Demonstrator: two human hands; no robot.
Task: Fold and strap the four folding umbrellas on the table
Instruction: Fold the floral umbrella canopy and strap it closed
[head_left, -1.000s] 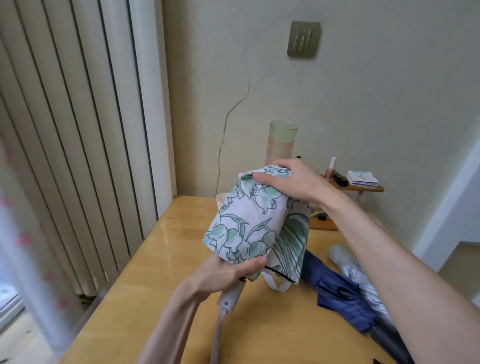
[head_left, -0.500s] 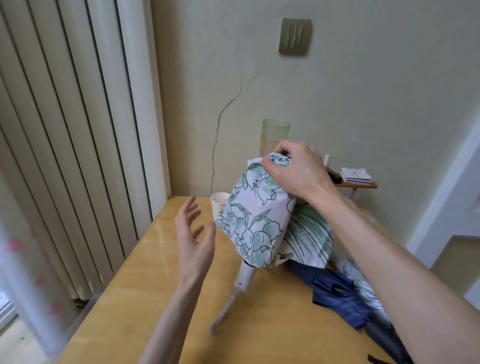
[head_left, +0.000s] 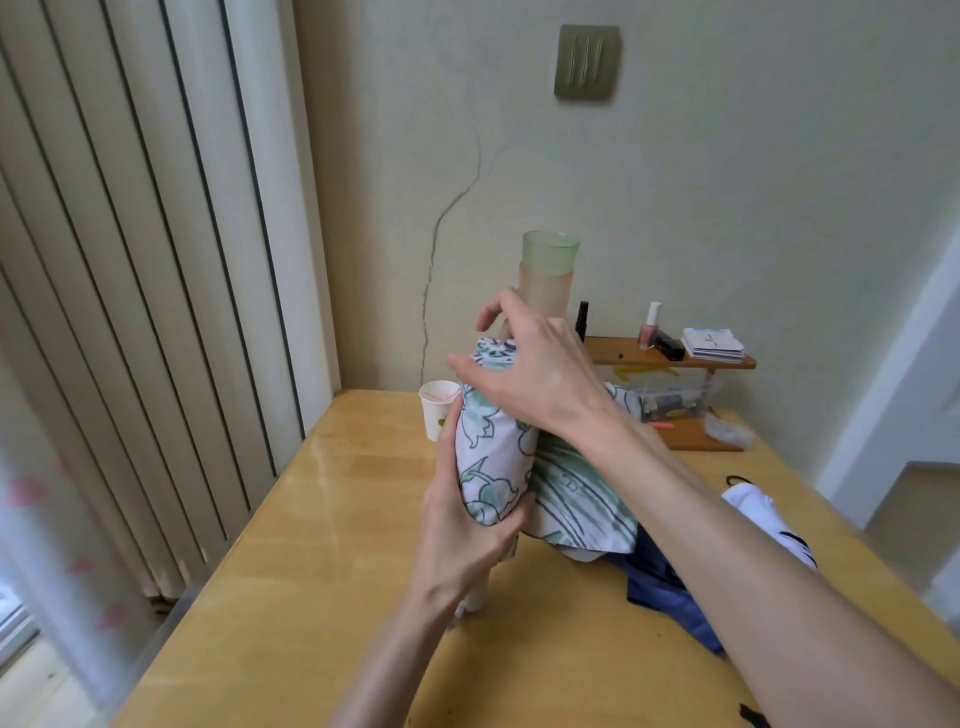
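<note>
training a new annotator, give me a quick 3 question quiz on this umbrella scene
1. Multiple choice: which hand grips the floral umbrella low down? A left, B right, C neither.
2. True or false: the paper cup lies tipped over on the table.
3. Short answer: what tall thing stands behind the right hand?

Key
1. A, the left hand.
2. False, it stands upright.
3. The vase.
</note>
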